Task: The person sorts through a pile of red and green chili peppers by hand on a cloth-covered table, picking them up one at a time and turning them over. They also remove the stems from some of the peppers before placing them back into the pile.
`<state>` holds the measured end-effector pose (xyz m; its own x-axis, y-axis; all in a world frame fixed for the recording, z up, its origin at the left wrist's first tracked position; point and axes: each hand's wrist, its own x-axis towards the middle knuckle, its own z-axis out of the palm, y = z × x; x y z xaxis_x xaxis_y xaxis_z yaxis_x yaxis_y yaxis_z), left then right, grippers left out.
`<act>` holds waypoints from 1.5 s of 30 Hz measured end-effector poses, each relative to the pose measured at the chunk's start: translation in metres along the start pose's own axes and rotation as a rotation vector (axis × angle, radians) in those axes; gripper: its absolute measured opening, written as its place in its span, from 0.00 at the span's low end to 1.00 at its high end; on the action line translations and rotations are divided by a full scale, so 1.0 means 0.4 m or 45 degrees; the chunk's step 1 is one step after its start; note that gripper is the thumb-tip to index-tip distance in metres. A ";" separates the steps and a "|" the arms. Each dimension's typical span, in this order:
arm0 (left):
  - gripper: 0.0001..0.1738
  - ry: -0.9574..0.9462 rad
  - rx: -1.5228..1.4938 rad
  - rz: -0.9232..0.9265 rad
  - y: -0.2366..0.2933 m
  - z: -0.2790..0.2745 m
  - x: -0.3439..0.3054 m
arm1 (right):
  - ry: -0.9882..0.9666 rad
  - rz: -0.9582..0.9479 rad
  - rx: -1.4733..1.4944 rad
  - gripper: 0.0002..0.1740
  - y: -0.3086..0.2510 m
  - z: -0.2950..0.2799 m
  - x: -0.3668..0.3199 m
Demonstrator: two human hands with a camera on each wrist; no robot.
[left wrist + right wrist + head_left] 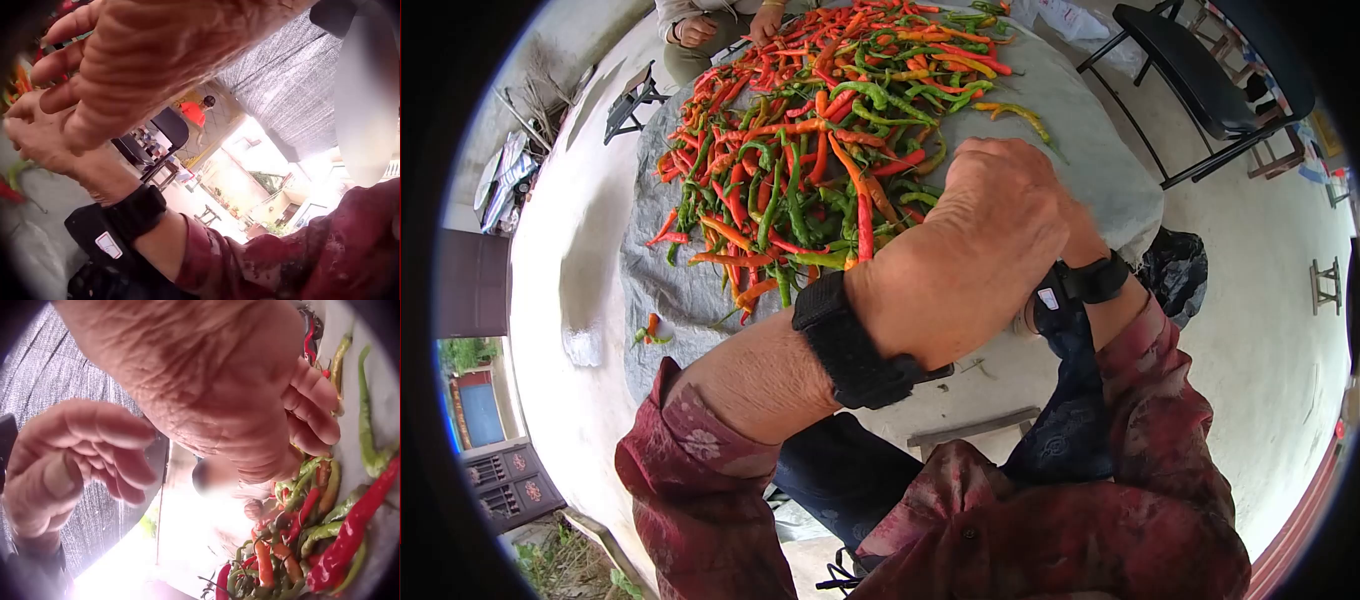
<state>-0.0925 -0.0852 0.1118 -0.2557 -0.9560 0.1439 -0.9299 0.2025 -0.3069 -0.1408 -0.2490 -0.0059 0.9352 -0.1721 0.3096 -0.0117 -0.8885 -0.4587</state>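
My left hand (990, 225) reaches across in front of me and overlaps my right hand (1083, 232) in the head view, hiding most of it. In the right wrist view, the left hand's fingers (125, 456) are loosely bent, with nothing between them and the thumb. Bent fingers (312, 409) of my right hand show near the chili peppers (269, 556), and no object is visible in them. Black straps (840, 345) wrap my wrists; a black device with a white label (107, 244) sits at the right one. Red, orange and green chilies (800, 170) heap beyond my hands.
A grey cloth (1090, 150) covers the table under the chilies. Across from me are another person's hands (697, 31) at the heap. A black folding chair (1190, 75) stands at the right, and a black plastic bag (1175, 270) hangs by the table's right edge.
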 end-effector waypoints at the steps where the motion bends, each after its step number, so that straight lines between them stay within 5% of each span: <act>1: 0.08 0.012 0.002 0.020 0.011 0.000 0.014 | -0.034 -0.026 0.049 0.11 -0.003 -0.002 0.001; 5: 0.08 0.039 0.026 -0.165 0.065 0.036 0.094 | -0.153 -0.130 0.179 0.11 -0.034 0.014 0.020; 6: 0.08 0.054 0.083 -0.410 0.082 0.057 0.125 | -0.185 -0.177 0.227 0.11 -0.045 0.021 0.032; 8: 0.08 0.141 0.375 -1.500 0.125 0.174 0.230 | -0.267 -0.239 0.309 0.11 -0.075 0.040 0.025; 10: 0.17 -0.120 0.019 -0.542 0.052 0.031 0.229 | -0.332 -0.274 0.362 0.11 -0.107 0.040 -0.001; 11: 0.16 -0.130 -0.061 -0.307 0.040 0.018 0.232 | -0.358 -0.284 0.384 0.11 -0.115 0.041 -0.010; 18: 0.09 0.474 -0.636 0.154 0.095 0.001 -0.062 | -0.221 -0.239 0.460 0.12 -0.080 0.052 -0.064; 20: 0.08 0.251 -0.927 0.080 0.152 -0.014 -0.192 | -0.115 -0.170 0.450 0.12 -0.067 0.030 -0.071; 24: 0.08 -0.715 -1.143 -0.348 0.288 0.012 -0.324 | -0.031 -0.047 0.407 0.12 -0.064 -0.011 -0.091; 26: 0.11 -0.824 -1.128 -0.428 0.380 0.099 -0.372 | -0.132 -0.165 0.349 0.13 -0.092 -0.031 -0.102; 28: 0.14 -0.663 -1.234 -0.517 0.466 0.202 -0.398 | -0.208 -0.265 0.414 0.12 -0.136 -0.020 -0.141; 31: 0.18 -0.895 -1.408 -0.600 0.523 0.350 -0.393 | -0.594 -0.301 0.519 0.12 -0.208 -0.035 -0.239; 33: 0.21 -0.859 -1.460 -0.256 0.548 0.469 -0.417 | -0.656 -0.244 0.546 0.11 -0.237 -0.045 -0.306; 34: 0.24 -1.372 -1.931 -0.952 0.511 0.395 -0.365 | -0.713 -0.182 0.580 0.10 -0.240 -0.049 -0.334; 38: 0.26 -1.437 -2.136 -1.086 0.503 0.367 -0.356 | -0.655 -0.088 0.495 0.10 -0.216 -0.061 -0.416; 41: 0.23 -1.346 -2.134 -0.776 0.488 0.385 -0.370 | -0.691 -0.039 0.476 0.12 -0.214 -0.077 -0.447; 43: 0.20 -0.613 -1.979 -0.654 0.448 0.338 -0.370 | -0.674 -0.031 0.486 0.12 -0.215 -0.083 -0.466; 44: 0.16 -0.699 -1.694 -0.856 0.420 0.283 -0.363 | -0.671 -0.018 0.503 0.12 -0.218 -0.083 -0.479; 45: 0.13 -0.468 -1.612 -0.954 0.404 0.226 -0.358 | -0.663 -0.022 0.497 0.12 -0.223 -0.086 -0.491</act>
<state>-0.1824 0.0652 -0.0437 0.2656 -0.8775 -0.3993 -0.4677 -0.4794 0.7425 -0.3355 -0.1505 0.0028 0.9844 0.1571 -0.0796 0.0429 -0.6524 -0.7567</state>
